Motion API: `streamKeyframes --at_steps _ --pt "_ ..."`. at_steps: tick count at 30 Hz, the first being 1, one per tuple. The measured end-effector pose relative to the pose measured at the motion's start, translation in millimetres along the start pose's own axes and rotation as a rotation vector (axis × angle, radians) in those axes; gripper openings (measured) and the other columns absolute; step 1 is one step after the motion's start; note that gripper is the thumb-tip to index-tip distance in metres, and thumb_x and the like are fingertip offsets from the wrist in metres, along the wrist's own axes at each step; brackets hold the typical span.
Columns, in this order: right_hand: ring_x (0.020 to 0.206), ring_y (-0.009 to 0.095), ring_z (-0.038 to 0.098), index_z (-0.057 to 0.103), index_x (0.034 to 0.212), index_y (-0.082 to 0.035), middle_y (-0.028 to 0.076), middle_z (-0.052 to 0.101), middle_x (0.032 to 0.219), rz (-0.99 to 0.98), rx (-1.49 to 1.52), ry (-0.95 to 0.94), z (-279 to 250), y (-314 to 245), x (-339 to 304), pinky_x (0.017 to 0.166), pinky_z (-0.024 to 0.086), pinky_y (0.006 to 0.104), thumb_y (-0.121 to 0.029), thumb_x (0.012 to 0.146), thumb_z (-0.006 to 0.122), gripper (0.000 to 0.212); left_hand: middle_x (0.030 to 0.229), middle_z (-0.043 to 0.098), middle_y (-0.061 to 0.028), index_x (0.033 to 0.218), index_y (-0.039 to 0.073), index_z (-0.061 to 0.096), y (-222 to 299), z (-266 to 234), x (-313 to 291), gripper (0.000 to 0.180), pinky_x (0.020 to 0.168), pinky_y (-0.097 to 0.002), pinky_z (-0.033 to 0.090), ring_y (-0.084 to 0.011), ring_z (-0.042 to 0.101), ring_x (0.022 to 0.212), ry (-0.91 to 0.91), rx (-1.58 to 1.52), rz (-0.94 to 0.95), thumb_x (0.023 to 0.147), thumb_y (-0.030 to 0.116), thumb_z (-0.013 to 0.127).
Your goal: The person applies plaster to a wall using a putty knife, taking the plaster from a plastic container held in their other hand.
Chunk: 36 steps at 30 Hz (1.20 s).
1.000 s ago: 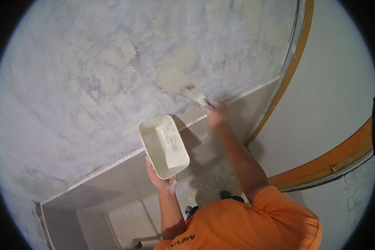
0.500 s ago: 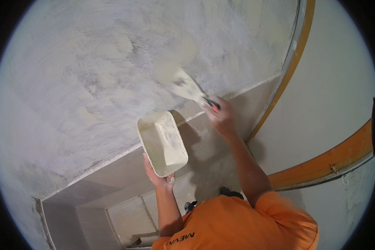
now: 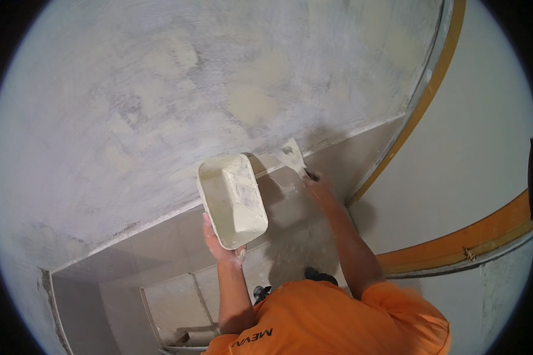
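Observation:
My left hand (image 3: 224,247) is closed round the lower end of a pale mud pan (image 3: 206,192), a deep rectangular tub with cream filler smeared inside. The pan is tilted so that its inside faces up at me. To its right, my right hand (image 3: 318,184) grips the dark handle of a putty knife (image 3: 292,155). The knife's broad blade carries pale filler and points up and left, near the lower edge of the plastered wall (image 3: 160,106). A fresh, damp-looking patch of filler (image 3: 251,105) shows on that wall above the blade.
A light trim strip (image 3: 142,234) runs along the wall's lower edge, with smooth grey tiles (image 3: 177,248) below it. At the right, an orange-brown door frame (image 3: 423,100) curves beside a pale panel (image 3: 456,171). My dark shoes (image 3: 320,275) show on the floor below.
My right hand has drawn the putty knife down from the filler patch, leaving that patch uncovered. The left hand and the pan have hardly moved.

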State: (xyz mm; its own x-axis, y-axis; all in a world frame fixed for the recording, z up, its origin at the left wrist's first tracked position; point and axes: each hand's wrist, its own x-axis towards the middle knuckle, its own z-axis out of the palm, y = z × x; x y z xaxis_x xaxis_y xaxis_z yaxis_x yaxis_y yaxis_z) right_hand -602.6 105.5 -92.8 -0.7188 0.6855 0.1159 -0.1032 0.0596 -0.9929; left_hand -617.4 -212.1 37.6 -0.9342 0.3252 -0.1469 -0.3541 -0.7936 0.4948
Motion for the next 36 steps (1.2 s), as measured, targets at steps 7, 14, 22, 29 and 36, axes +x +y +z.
streamKeyframes --at_steps 7,14,22,29,36 --pt "0.065 0.011 0.043 0.068 0.094 0.0 0.005 0.052 0.067 -0.126 -0.344 0.151 18.6 -110.4 -58.5 0.06 0.041 0.0313 -0.024 0.088 0.073 0.026 0.098 0.069 -0.006 0.129 0.009 0.056 11.5 1.9 -13.0 0.054 0.031 -0.026 0.041 -0.0173 0.067 0.059 0.021 0.053 0.048 0.1 0.053 0.047" --pt "0.067 0.037 0.058 0.068 0.089 -0.001 0.019 0.06 0.071 -0.524 -0.387 0.131 76.2 -244.5 -29.1 0.067 0.048 0.0431 -0.031 0.087 0.075 0.031 0.127 0.062 -0.0094 0.136 0.009 0.053 6.4 -14.3 -7.5 0.053 0.08 -0.041 0.061 -0.0266 0.067 0.106 0.073 0.023 0.043 0.101 0.049 0.045" --pt "0.061 0.024 0.055 0.069 0.083 0.003 0.013 0.063 0.067 0.017 -0.12 0.085 11.9 -62.8 26.4 0.062 0.047 0.0424 -0.035 0.085 0.075 0.038 0.13 0.061 -0.01 0.137 0.008 0.053 -3.2 -7.1 -6.0 0.054 0.095 -0.0469 0.055 -0.0288 0.062 0.119 -0.02 -0.059 0.032 0.101 0.047 0.046" --pt "0.073 0.031 0.063 0.07 0.095 0.002 0.018 0.068 0.081 0.072 -0.546 0.184 -50.4 -27.0 -33.6 0.072 0.049 0.0412 -0.036 0.084 0.075 0.04 0.128 0.062 -0.0101 0.137 0.007 0.052 4.8 -14.0 -9.4 0.057 0.095 -0.0463 0.055 -0.0287 0.064 0.114 0.026 0.005 0.033 0.1 0.05 0.048" --pt "0.067 0.021 0.057 0.07 0.094 0.002 0.009 0.062 0.071 -0.287 -0.31 0.123 39.8 -203.5 -72.4 0.068 0.047 0.0328 -0.023 0.088 0.075 0.027 0.125 0.063 -0.0082 0.135 0.009 0.053 10.2 -25.1 -9.9 0.057 0.087 -0.0434 0.058 -0.027 0.066 0.111 -0.038 0.07 0.076 0.099 0.052 0.05"
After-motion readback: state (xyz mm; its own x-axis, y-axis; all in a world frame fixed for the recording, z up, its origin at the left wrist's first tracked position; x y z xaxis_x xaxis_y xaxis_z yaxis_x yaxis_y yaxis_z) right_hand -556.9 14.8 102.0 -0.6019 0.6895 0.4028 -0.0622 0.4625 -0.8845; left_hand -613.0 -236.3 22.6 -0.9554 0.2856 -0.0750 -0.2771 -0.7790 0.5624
